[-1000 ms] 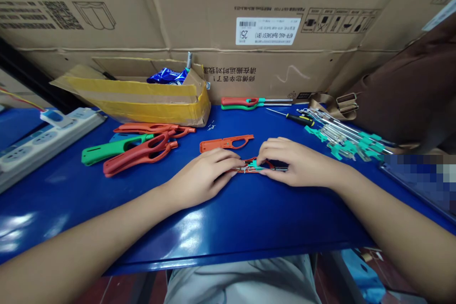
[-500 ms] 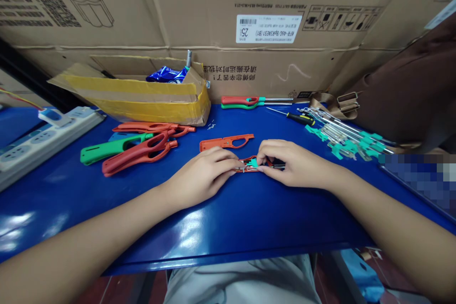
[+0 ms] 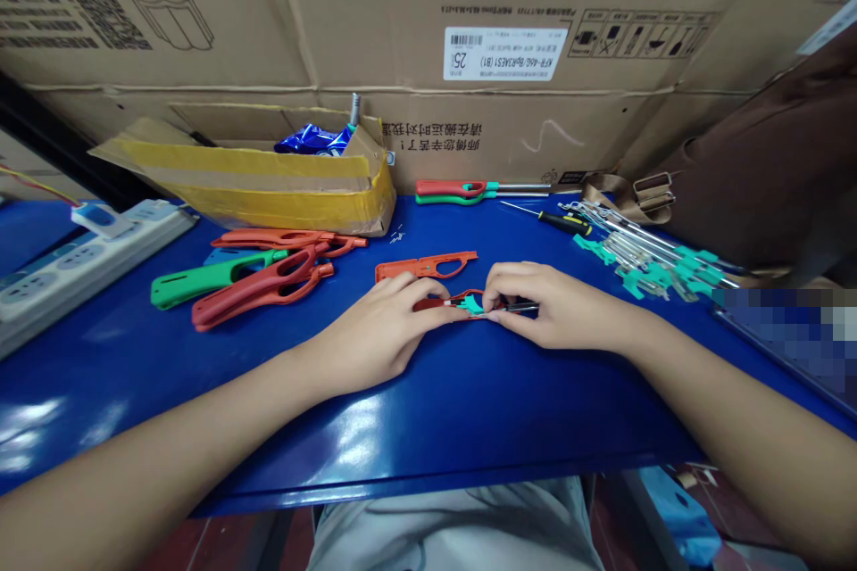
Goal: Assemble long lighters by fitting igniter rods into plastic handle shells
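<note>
A long-reach gas lighter lies opened on the blue table, its red half shell holding a teal plastic part and a dark metal tube. My left hand is curled over the handle end, with the thumb along the near edge. My right hand pinches at the front end beside the teal part; the fingers partly hide the tube. What sits exactly under the fingertips is too small to tell. Just behind lies a loose orange half shell, touched by neither hand.
Red and green lighter shells lie left. Behind them stands a taped cardboard box. Two lighters, a screwdriver and a pile of metal tubes with teal parts lie at the back and right. A power strip borders the left.
My left thumb has shifted right along the lighter's near edge, towards the teal part, baring more of the handle shell. My right hand has barely moved.
</note>
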### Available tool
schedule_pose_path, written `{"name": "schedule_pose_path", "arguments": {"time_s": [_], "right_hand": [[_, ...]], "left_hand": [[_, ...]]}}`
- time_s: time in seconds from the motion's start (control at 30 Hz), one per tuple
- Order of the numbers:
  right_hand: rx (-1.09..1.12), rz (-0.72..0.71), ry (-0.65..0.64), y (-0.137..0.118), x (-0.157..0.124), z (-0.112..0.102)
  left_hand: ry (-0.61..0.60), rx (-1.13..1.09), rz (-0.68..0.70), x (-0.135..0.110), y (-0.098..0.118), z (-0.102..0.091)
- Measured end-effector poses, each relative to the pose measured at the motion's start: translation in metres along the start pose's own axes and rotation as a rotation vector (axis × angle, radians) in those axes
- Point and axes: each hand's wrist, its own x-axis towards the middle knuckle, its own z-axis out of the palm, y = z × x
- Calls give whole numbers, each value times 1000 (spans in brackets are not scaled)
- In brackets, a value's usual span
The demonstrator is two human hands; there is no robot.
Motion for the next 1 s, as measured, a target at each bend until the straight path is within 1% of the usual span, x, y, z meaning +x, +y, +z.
{"name": "schedule_pose_path", "arguments": {"time_s": [0.17, 0.27, 0.47, 0.7, 1.0], "right_hand": [[-69, 8, 11, 1, -1, -2], [-72, 16, -1, 3, -2, -2], [-13, 80, 28, 4, 0, 1], [55, 99, 54, 4, 2, 0], [51, 90, 69, 4, 1, 1]], "left_hand": [[5, 31, 16, -1, 0, -1], [4, 47, 20, -1, -1, -1], [-19, 54, 20, -2, -1, -2], [-8, 15, 24, -2, -1, -3], [-24, 33, 22, -2, -1, -2]]}}
